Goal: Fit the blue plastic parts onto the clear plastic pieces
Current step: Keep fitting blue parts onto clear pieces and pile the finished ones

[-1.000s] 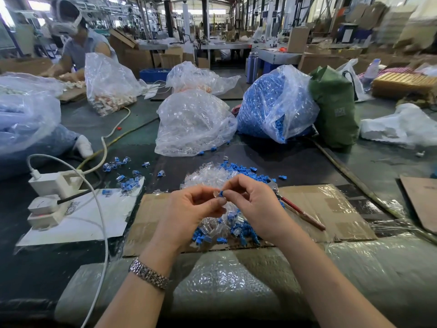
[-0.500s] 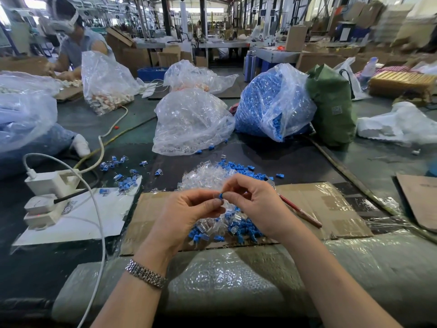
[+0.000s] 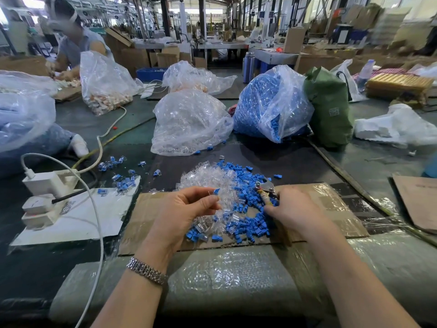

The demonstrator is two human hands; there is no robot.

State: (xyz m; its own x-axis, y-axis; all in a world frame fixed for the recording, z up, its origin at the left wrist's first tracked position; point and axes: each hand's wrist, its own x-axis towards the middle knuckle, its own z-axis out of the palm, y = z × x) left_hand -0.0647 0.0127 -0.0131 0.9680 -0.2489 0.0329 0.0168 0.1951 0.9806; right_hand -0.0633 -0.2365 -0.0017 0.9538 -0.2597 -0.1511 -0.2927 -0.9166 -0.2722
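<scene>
blue plastic part on a small clear plastic piece (image 3: 215,193) is sitting pinched in the left hand (image 3: 189,209), while the right hand (image 3: 293,210), apart, is reaching fingers-down into the near blue-and-clear parts pile (image 3: 246,209), risking scattering or a half-seated cap.

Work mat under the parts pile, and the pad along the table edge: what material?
Work mat: looks like brown cardboard, matte, with glossy clear film over its right part. Pad: seemingly bubble wrap, going by the dimpled translucent sheen.
</scene>
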